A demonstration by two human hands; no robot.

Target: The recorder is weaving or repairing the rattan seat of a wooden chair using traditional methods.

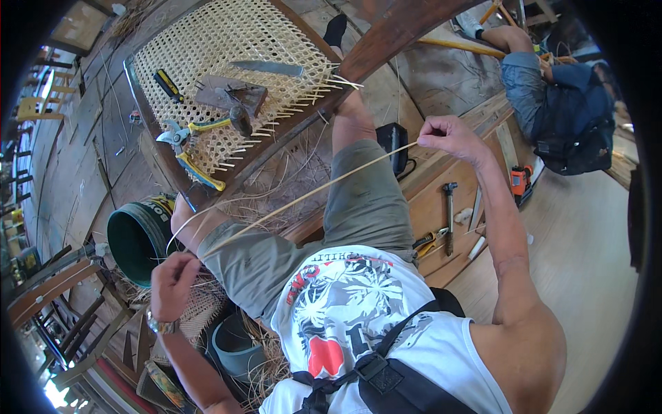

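Note:
A long, thin cane strip [303, 200] is drawn out slantwise across my lap between my two hands. Its upper end is pinched by my right hand [452, 140], raised at the right. My left hand [174, 284], lower on the left with a watch on the wrist, has its fingers closed on the other end. A thin loop of cane curves up beside that hand. Beyond my knees lies a wooden frame [286, 141] with a woven cane panel [214, 48], loose ends sticking out along its near edge.
On the panel lie pruning shears [181, 136], a flat blade [267, 67], a black-and-yellow tool [168, 85] and a hammer [240, 121] by a wood block [221, 93]. A green bucket [134, 241] stands left. Another hammer [449, 214] lies right; another person [565, 103] sits beyond.

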